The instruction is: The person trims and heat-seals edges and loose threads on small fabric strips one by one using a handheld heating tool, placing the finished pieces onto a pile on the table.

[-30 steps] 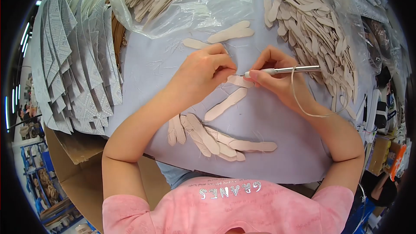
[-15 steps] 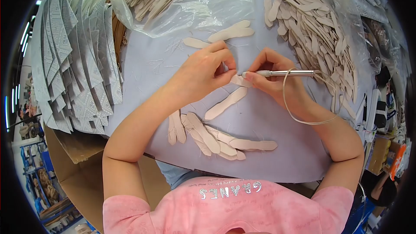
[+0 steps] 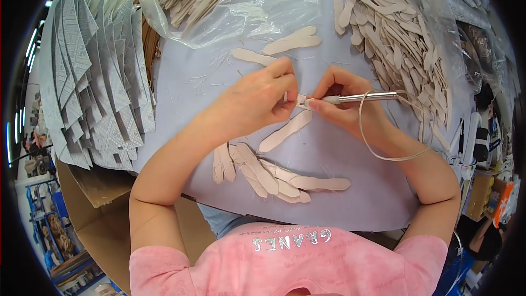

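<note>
In the middle of the table, my left hand [image 3: 263,98] is closed in a pinch around a small beige strip [image 3: 301,102], mostly hidden by the fingers. My right hand [image 3: 348,101] grips a slim silver pen-like tool [image 3: 370,97] with a thin cord [image 3: 378,157] looping from its rear end. The tool's front end points left at the strip, and the right fingertips are close to or touching the strip. Just below the hands lies another beige, round-ended strip [image 3: 286,130]. A cluster of stitched beige strips [image 3: 257,169] with loose thread ends is spread nearer my body.
Several loose strips [image 3: 293,41] lie beyond my hands. A large heap of them [image 3: 400,33] is at right, and more sit on clear plastic [image 3: 257,13] at the back. Grey patterned fabric pieces [image 3: 101,87] hang at left. A cardboard box [image 3: 90,208] stands below the table edge.
My left hand has turned slightly, its fingers curling lower around the strip. The pen-like tool has tilted a little, its front end dipping towards me. The other strips have stayed put.
</note>
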`<state>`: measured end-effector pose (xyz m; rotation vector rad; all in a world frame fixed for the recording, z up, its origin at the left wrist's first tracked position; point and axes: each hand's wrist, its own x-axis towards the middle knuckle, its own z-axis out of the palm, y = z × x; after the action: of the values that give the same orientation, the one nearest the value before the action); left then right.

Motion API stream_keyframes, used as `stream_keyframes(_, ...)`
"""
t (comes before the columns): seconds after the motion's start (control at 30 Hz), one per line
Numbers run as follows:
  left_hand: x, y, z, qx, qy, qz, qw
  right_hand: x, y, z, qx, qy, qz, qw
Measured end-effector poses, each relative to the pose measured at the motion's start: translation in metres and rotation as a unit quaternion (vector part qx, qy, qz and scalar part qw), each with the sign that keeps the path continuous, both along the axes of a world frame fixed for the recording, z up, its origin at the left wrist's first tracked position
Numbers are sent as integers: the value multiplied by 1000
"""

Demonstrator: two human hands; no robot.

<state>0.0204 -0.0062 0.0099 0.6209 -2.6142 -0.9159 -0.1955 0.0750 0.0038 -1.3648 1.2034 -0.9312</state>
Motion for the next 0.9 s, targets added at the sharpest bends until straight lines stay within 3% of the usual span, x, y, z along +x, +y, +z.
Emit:
stream_keyframes(0.33,-2,-1,5,36,8,9,999,2,0,-5,-27,-12,1,1000)
stream_keyframes(0.5,1,0,15,-19,12,25,999,0,0,-2,-14,5,-10,1000)
stream_keyframes(0.63,6,24,21,-111,-23,14,993,-7,-3,-1,11,-107,-74,991)
stream_keyframes(0.73,11,41,8,-142,-29,-7,989,-14,-5,-7,41,-307,-67,948)
stream_keyframes(0.9,17,38,-6,-185,33,-4,982,-8,6,0,55,-245,-10,968)
